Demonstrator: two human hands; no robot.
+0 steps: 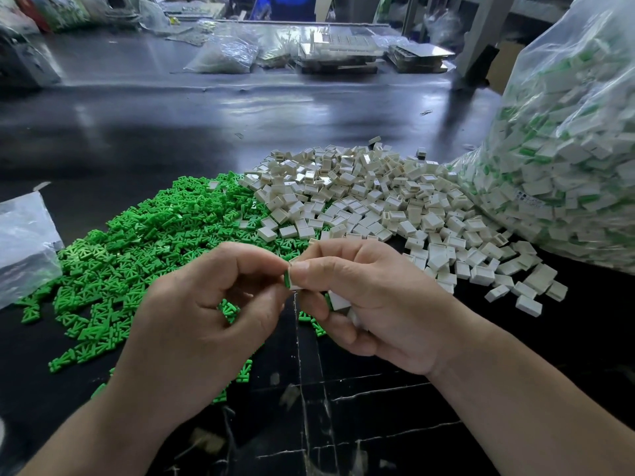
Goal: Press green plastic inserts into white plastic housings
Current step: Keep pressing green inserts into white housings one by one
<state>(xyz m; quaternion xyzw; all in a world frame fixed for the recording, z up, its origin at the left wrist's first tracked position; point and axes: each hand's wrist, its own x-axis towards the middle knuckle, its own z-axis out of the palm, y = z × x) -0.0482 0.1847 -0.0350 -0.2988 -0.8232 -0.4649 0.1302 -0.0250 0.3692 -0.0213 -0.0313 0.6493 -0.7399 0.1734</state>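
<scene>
Bare left forearm and bare right forearm lead to a bare left grip and right grip, fingernails cut short.

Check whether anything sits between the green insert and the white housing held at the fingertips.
Nothing visible does. The green insert sits edge-on against the white housing, pinched between the left hand and right hand, with no gap showing. The palms hold spare inserts and spare housings, clear of the joint.

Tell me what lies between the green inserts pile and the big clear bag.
The head view shows a heap of white housings there, its left edge spilling onto the green inserts and its right edge running up to the bag.
</scene>
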